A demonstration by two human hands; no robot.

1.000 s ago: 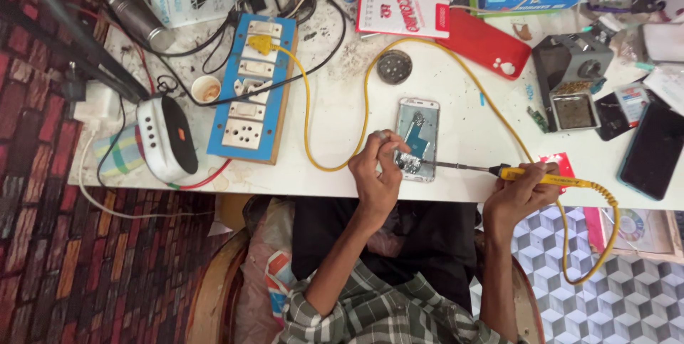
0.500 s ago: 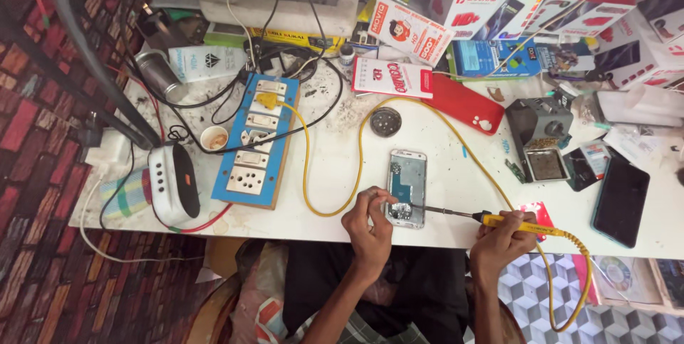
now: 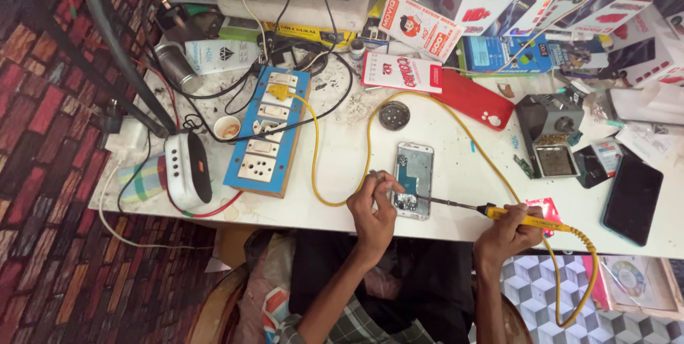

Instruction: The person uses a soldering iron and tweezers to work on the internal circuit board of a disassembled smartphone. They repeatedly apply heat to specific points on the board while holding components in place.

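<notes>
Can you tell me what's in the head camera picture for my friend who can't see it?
A person's right hand holds a yellow soldering iron with its tip on an opened phone, which the left hand steadies on a cluttered white table. A blue switch board and red phone cover lie nearby.

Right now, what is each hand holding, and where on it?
Right hand grips the soldering iron by its yellow handle. Left hand pinches a thin wire-like piece at the opened phone; which part cannot be told.
</notes>
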